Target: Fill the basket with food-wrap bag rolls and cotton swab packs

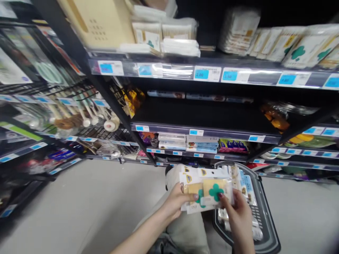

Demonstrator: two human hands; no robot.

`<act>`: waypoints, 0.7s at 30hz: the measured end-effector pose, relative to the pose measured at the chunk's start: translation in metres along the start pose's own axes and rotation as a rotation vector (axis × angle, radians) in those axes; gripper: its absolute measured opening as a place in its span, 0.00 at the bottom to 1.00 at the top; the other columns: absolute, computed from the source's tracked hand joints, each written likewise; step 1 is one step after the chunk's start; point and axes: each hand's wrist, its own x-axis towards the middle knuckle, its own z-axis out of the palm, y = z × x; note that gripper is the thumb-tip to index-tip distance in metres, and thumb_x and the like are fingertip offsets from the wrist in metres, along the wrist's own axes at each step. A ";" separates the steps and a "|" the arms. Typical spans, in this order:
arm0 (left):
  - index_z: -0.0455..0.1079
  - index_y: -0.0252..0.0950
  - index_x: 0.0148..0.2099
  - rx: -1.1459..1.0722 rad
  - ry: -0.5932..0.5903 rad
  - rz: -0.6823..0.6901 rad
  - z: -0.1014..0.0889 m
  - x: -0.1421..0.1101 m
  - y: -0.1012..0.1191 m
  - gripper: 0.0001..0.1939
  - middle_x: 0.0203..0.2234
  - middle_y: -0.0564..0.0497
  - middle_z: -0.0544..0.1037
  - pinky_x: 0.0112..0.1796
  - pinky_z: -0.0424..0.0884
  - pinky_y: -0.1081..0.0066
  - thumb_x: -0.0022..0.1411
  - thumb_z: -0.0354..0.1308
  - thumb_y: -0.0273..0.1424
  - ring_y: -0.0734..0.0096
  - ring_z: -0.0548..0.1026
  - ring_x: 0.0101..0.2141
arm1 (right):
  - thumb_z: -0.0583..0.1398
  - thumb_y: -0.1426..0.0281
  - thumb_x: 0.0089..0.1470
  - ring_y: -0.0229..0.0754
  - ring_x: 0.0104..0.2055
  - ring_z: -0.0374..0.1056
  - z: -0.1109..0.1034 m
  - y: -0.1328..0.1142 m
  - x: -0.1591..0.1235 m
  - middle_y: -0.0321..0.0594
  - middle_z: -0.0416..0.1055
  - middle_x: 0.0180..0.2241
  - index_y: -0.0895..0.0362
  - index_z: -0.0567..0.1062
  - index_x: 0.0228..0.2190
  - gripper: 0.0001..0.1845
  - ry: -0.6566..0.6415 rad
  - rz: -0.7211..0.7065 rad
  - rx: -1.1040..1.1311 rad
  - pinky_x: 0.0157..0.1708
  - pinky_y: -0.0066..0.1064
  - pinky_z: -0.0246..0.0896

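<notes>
Both my hands hold flat, clear-wrapped packets with a green clover mark above my lap. My left hand (178, 201) grips the left packet (194, 208), its thumb lying across the front. Closed on the right edge of an overlapping packet (215, 190) is my right hand (237, 208), thumb pressed on the clover. White header cards with small yellow marks stick up behind them; how many packets there are I cannot tell. Just right of and below my hands stands a dark grey shopping basket (268, 220), holding several white and blue packs (247, 185).
Ahead, a dark shelf (182, 113) carries a row of rolled packs (205, 97) at its back. Cotton swab packs (148, 35) line the upper shelf. Kitchen utensils (87, 118) hang on the left rack. Rolled bags (202, 143) fill a low shelf above the grey floor (87, 190).
</notes>
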 end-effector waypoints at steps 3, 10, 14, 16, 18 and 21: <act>0.73 0.27 0.43 -0.005 0.036 0.036 -0.004 -0.016 0.000 0.26 0.35 0.39 0.81 0.42 0.72 0.60 0.37 0.70 0.22 0.52 0.78 0.38 | 0.65 0.57 0.43 0.41 0.26 0.67 -0.009 -0.015 -0.025 0.40 0.73 0.27 0.59 0.72 0.34 0.20 0.465 -0.233 -0.123 0.25 0.31 0.63; 0.73 0.31 0.37 -0.035 0.057 0.096 -0.002 -0.036 -0.009 0.17 0.32 0.45 0.81 0.41 0.71 0.64 0.40 0.66 0.23 0.54 0.77 0.39 | 0.62 0.75 0.50 0.42 0.30 0.64 0.037 -0.029 -0.083 0.41 0.75 0.31 0.57 0.76 0.40 0.13 0.418 -1.385 -0.823 0.35 0.40 0.59; 0.73 0.34 0.32 -0.074 0.117 0.070 -0.009 -0.039 -0.010 0.13 0.26 0.49 0.80 0.38 0.72 0.64 0.37 0.64 0.22 0.56 0.78 0.35 | 0.57 0.64 0.56 0.47 0.36 0.63 0.054 -0.025 -0.088 0.46 0.73 0.35 0.62 0.74 0.41 0.16 0.138 -1.419 -0.765 0.38 0.43 0.56; 0.73 0.34 0.31 -0.054 0.126 0.044 -0.014 -0.041 -0.009 0.15 0.23 0.50 0.79 0.35 0.72 0.64 0.35 0.65 0.22 0.55 0.78 0.32 | 0.54 0.72 0.57 0.44 0.37 0.62 0.051 -0.023 -0.086 0.43 0.70 0.34 0.58 0.72 0.42 0.11 0.039 -1.310 -0.663 0.39 0.41 0.56; 0.74 0.34 0.32 -0.009 0.080 0.027 -0.017 -0.043 -0.008 0.15 0.22 0.49 0.79 0.34 0.72 0.64 0.36 0.65 0.23 0.54 0.78 0.31 | 0.53 0.78 0.56 0.43 0.39 0.61 0.044 -0.023 -0.081 0.43 0.68 0.36 0.57 0.69 0.44 0.14 0.020 -1.173 -0.579 0.41 0.39 0.56; 0.76 0.32 0.36 0.089 -0.043 0.008 -0.020 -0.046 -0.006 0.16 0.25 0.46 0.80 0.36 0.72 0.64 0.39 0.66 0.24 0.53 0.78 0.33 | 0.57 0.70 0.55 0.52 0.50 0.57 0.032 -0.022 -0.070 0.54 0.62 0.49 0.61 0.60 0.54 0.25 0.046 -1.041 -0.623 0.46 0.47 0.54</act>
